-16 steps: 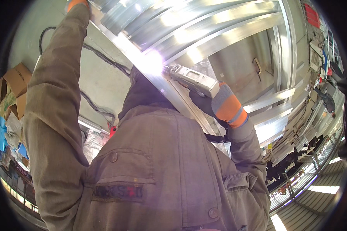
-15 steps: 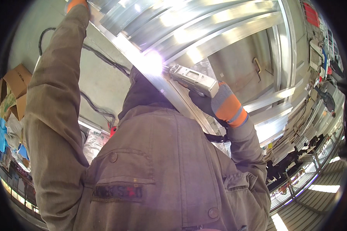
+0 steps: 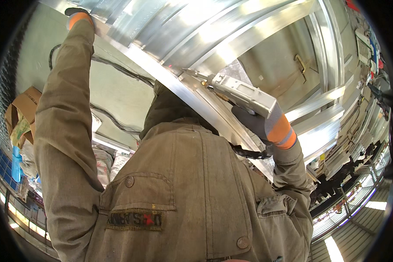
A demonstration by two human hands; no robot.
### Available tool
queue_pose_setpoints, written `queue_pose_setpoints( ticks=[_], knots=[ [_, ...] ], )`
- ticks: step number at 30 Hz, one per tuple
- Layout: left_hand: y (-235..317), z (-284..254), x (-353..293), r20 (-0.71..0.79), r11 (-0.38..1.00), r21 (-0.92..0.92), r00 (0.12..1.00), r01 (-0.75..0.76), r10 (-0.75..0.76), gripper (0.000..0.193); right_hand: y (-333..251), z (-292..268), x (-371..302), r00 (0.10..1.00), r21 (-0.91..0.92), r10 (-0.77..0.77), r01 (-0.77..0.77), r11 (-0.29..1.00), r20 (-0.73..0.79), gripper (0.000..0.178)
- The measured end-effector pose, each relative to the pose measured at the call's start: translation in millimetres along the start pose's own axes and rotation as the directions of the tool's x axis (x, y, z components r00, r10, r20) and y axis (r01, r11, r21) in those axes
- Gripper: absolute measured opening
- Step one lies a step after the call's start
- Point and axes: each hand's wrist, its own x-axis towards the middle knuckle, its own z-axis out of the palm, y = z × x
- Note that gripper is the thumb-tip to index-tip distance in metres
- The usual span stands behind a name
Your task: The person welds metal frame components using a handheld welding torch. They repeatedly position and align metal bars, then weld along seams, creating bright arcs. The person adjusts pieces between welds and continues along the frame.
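Observation:
My right hand (image 3: 260, 124), in a grey glove with an orange cuff band, is closed around the handle of a silver welding gun (image 3: 244, 92). The gun's narrow nozzle points left, with its tip close to the near rail (image 3: 155, 67) of a large aluminium frame. Flat aluminium slats (image 3: 196, 37) run across that frame beyond the rail. No bright light shows at the nozzle tip. Up at the far left, my left hand (image 3: 79, 17), gloved alike, lies at the frame's edge; its fingers are mostly hidden.
Dark cables (image 3: 118, 67) lie on the pale floor left of the frame. A cardboard box (image 3: 27, 105) and a blue plastic item (image 3: 17, 163) stand at the left. Stacked metal profiles (image 3: 323, 135) lie at the right. A bent brass-coloured handle (image 3: 300, 65) shows beyond the frame's slats.
The bright purple-white glare at the nozzle has gone out. In the picture, the gun and my right hand have shifted right and down. My left hand shows more fully at the frame.

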Motion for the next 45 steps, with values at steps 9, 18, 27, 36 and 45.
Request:
queue_pose_setpoints(
  ticks=[9,18,27,36,45],
  knots=[
    [-12,9,14,-0.056,0.99,0.13,0.997,-0.052,0.06,0.03,61,5,-36,0.997,0.111,-0.064,0.058,0.992,0.047,0.041],
    [-20,25,37,-0.032,0.961,0.271,0.997,-0.055,0.066,0.033,85,13,-31,0.988,0.173,-0.113,0.094,0.98,0.104,0.043],
    [-31,29,50,0.002,0.961,0.267,0.998,-0.066,0.067,0.033,91,19,-28,0.985,0.151,-0.14,0.123,0.981,0.104,0.044],
    [-37,40,61,-0.007,0.946,0.31,0.995,-0.092,0.099,0.034,96,20,-26,0.984,0.139,-0.099,0.078,0.987,0.151,0.045],
    [-35,45,71,0.051,0.988,0.157,0.999,0.005,-0.013,0.039,116,25,-34,0.98,0.412,-0.139,0.07,0.909,0.141,0.044]
  ],
)
